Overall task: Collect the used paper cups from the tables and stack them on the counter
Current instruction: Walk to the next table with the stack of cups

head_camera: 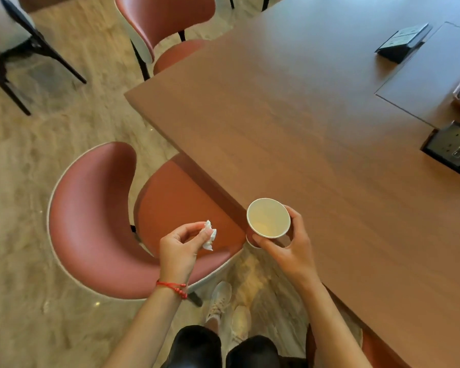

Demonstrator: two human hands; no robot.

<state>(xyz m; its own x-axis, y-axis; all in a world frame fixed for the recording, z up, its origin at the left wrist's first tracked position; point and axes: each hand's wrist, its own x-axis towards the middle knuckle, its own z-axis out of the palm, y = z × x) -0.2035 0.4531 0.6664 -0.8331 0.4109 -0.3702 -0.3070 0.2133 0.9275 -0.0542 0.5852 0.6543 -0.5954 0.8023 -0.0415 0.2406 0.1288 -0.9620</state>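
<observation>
Paper cup (268, 218): gripped upright by right hand (290, 248), fingers curled round it, off the table (316, 134) edge. Left hand (179, 247) pinches crumpled tissue (209, 235) (likely rubbish, kept separate).

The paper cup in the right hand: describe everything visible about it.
The paper cup is white-rimmed with a pale cream inside, seen from above, mouth up and tilted slightly toward the camera. It looks empty or nearly so; a faint yellowish tint sits at the bottom. Its outer wall is mostly hidden. The right hand grips it, fingers curled round its sides, at the wooden table's near edge.
</observation>
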